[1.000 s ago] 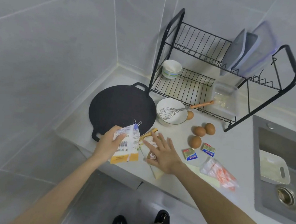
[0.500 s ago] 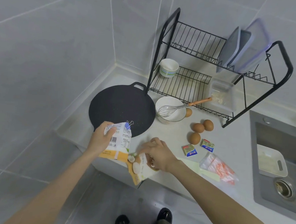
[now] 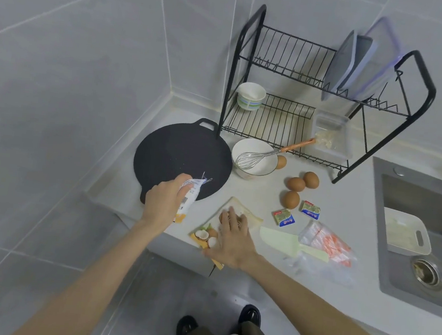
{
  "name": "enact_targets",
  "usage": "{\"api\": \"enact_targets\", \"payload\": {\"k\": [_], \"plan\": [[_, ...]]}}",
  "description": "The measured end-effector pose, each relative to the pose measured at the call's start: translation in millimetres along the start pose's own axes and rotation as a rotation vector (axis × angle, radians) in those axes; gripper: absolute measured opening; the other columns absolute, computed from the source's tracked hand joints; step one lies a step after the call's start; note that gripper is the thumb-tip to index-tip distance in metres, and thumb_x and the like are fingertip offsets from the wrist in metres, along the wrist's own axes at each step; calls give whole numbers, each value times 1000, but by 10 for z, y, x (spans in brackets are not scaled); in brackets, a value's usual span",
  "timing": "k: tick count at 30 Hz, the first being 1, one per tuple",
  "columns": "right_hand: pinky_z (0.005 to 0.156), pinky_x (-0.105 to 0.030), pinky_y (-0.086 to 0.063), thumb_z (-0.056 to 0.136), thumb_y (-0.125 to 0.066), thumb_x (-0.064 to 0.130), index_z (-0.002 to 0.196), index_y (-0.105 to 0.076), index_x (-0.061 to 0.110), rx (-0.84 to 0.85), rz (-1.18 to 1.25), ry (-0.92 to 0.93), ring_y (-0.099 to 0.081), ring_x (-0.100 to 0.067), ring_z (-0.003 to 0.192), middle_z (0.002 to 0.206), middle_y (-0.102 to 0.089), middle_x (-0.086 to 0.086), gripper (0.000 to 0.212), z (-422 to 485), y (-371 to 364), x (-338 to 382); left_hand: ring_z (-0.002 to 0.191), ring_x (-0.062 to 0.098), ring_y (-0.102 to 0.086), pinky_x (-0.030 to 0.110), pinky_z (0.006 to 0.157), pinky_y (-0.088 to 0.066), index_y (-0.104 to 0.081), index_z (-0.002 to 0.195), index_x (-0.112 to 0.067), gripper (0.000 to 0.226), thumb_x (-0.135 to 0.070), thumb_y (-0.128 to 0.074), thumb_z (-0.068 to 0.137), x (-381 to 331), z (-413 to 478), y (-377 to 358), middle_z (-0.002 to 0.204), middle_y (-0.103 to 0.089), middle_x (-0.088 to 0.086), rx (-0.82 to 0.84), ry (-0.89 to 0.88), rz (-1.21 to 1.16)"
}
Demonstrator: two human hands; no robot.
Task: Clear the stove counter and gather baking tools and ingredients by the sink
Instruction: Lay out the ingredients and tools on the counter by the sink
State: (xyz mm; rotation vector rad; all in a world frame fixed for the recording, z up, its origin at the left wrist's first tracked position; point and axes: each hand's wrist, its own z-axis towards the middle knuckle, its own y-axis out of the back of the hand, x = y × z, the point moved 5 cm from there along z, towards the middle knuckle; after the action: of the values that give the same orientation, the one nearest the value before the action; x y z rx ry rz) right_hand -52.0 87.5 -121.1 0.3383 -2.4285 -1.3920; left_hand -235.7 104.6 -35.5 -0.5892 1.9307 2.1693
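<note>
**Counter holdings, listed toward the sink**

1. Black griddle pan (image 3: 183, 158): farthest from the sink (image 3: 424, 197), flat on the counter (image 3: 347, 193).
2. Clipped packet (image 3: 190, 195): above the pan's front edge, well apart from the sink. Risk: it is held tilted, and if the binder clip slips the contents could spill. The left hand (image 3: 163, 203) wraps its middle, fingers closed round it.
3. Flat printed packet (image 3: 204, 236): next nearer the sink, one corner overhanging the counter's front edge. Risk: a sideways push from a flat palm could slide it to the floor. The right hand (image 3: 234, 239) lies spread on top, fingers straight, nothing pinched.
4. White bowl (image 3: 257, 171) with whisk (image 3: 253, 158): behind the packets, far from the sink.
5. Three loose eggs (image 3: 295, 184): about midway to the sink. Risk: a passing forearm or packet could set them rolling.
6. Two butter portions (image 3: 284, 218), pale green plastic knife (image 3: 293, 243), clear bag (image 3: 326, 241): near the sink.
7. The sink itself holds a white tray (image 3: 405, 233).
</note>
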Motion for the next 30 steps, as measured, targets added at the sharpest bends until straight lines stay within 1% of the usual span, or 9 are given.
{"api": "enact_targets", "payload": {"k": [2, 8, 11, 14, 16, 19, 21, 25, 30], "plan": [[119, -49, 3, 80, -44, 72, 149, 13, 5, -16, -29, 14, 20, -38, 143, 158, 19, -13, 112, 24, -52, -61, 75, 29, -64, 33, 59, -47, -50, 124, -22, 26, -27, -45, 99, -118, 16, -10, 88, -69, 7, 19, -54, 142], [118, -41, 7, 90, -51, 50, 150, 15, 11, 29, -66, 156, 18, -23, 146, 158, 21, -6, 98, -42, 180, -545, 61, 33, -67, 28, 50, -36, -64, 109, -14, 23, -26, -47, 98, -570, 31, -234, 69, -69, 10, 4, -143, 305], [117, -40, 7, 88, -55, 49, 150, 16, 13, 61, -38, 180, 18, -20, 146, 158, 21, -3, 101, -58, 212, -803, 85, 27, -68, 31, 61, -45, -52, 128, -21, 31, -27, -38, 100, -802, 10, -483, 104, -70, 3, 89, -141, 269], [118, -39, 7, 85, -62, 47, 151, 13, 14, 66, 19, 200, 16, -18, 146, 159, 18, -1, 105, -81, 218, -987, 106, 22, -61, 33, 75, -50, -46, 133, -22, 41, -41, -40, 97, -928, -11, -664, 130, -56, -3, 164, -96, 164], [119, -38, 6, 83, -65, 47, 151, 12, 13, 59, 56, 202, 15, -18, 147, 159, 16, -2, 108, -77, 221, -1050, 108, 20, -61, 32, 75, -50, -51, 131, -23, 43, -45, -43, 95, -875, -22, -738, 129, -59, -3, 197, -38, -5], [121, -36, 2, 82, -67, 47, 151, 11, 10, 58, 115, 214, 15, -18, 147, 160, 14, -3, 111, -78, 206, -1078, 96, 15, -65, 26, 64, -49, -60, 121, -27, 30, -36, -44, 97, -665, -29, -710, 113, -68, -5, 122, 10, -188], [121, -35, -1, 82, -67, 47, 151, 12, 11, 63, 170, 211, 16, -17, 146, 159, 16, -2, 111, -79, 189, -1071, 107, 13, -57, 24, 71, -48, -58, 123, -28, 30, -32, -49, 95, -533, -69, -706, 120, -64, -9, 150, -25, -151], [121, -34, -6, 83, -67, 46, 151, 14, 13, 73, 221, 212, 17, -15, 146, 159, 18, 1, 111, -54, 157, -992, 133, 8, -33, 23, 94, -40, -52, 133, -32, 40, -32, -54, 93, -411, -185, -827, 146, -38, -18, 346, -119, -88], [121, -34, -5, 84, -66, 46, 151, 14, 13, 45, 185, 198, 17, -18, 146, 158, 19, 0, 109, -29, 118, -948, 135, 9, -32, 27, 101, -40, -51, 134, -34, 41, -34, -56, 92, -377, -229, -867, 148, -34, -17, 374, -95, -103]]}}
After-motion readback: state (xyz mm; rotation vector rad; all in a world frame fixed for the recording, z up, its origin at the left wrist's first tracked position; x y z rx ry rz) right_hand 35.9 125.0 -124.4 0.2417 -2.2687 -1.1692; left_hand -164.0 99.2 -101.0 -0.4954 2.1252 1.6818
